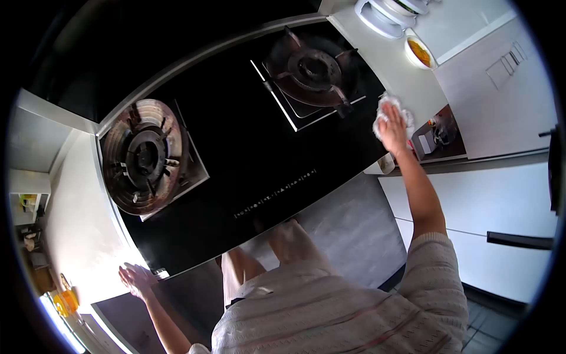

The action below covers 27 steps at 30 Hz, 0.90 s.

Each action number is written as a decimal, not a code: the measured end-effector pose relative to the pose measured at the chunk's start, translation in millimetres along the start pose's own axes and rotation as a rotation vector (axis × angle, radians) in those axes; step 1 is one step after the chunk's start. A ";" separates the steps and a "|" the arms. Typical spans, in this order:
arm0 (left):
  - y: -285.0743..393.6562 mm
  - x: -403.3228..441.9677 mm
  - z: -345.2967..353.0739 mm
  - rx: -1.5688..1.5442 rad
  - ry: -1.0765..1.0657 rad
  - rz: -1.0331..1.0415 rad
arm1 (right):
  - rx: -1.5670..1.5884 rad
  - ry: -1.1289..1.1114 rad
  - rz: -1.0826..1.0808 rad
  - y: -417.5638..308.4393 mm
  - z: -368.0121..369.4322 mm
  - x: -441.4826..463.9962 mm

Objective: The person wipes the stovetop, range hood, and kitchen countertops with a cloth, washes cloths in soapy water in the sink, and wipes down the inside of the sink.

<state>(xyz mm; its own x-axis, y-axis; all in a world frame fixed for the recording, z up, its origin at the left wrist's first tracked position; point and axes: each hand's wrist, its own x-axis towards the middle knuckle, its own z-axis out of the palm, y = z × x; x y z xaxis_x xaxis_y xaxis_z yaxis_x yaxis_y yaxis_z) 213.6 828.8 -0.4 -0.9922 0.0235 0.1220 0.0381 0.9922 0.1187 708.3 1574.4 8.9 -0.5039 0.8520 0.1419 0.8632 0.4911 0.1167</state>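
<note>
My right hand [391, 132] presses a crumpled white cloth [406, 117] down at the right edge of the black glass cooktop [236, 171], where it meets the pale counter. Parts of the cloth stick out around the fingers. Near the cooktop's front left corner, my left hand [137, 281] hovers over or rests on the counter edge; I cannot tell which. Its fingers are apart and it holds nothing. The left burner [144, 156] has a wide, stained metal ring around it. A dark pan support with several prongs sits over the right burner [314, 68].
On the back right counter stand a white bowl with orange-yellow food [419, 53] and a rack of white dishes [383, 17]. Beyond my right hand is an open niche with small items [439, 134]. White drawers [471, 200] lie at right. Something yellow [66, 301] is at far left.
</note>
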 end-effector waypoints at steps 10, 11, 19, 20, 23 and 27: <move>40.2 -17.9 18.3 0.113 0.070 -0.151 | 0.147 -0.263 -0.209 -140.2 -68.3 -81.9; 35.8 -16.3 23.1 0.096 0.082 -0.157 | 0.310 -0.217 -0.445 -173.1 -80.9 -109.1; 50.3 -22.1 13.2 0.192 0.066 -0.179 | 0.132 0.037 -0.928 -405.5 -46.9 51.2; 52.3 -23.4 11.8 0.186 0.075 -0.189 | -0.045 -0.161 -0.915 -433.6 -69.0 85.4; 42.8 -22.7 20.3 0.147 0.120 -0.157 | 0.238 -0.127 -0.749 -485.4 -54.3 146.7; 51.9 -24.1 16.0 0.174 0.098 -0.174 | 0.226 -0.146 -0.686 -487.1 -55.4 136.2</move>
<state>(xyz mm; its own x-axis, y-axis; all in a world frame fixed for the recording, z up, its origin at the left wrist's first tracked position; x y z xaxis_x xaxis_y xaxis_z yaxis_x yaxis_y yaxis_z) 237.6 881.7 -12.9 -0.9657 -0.1525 0.2101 -0.1611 0.9866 -0.0244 217.5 1441.1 25.8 -0.9374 0.3473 -0.0244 0.3482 0.9344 -0.0759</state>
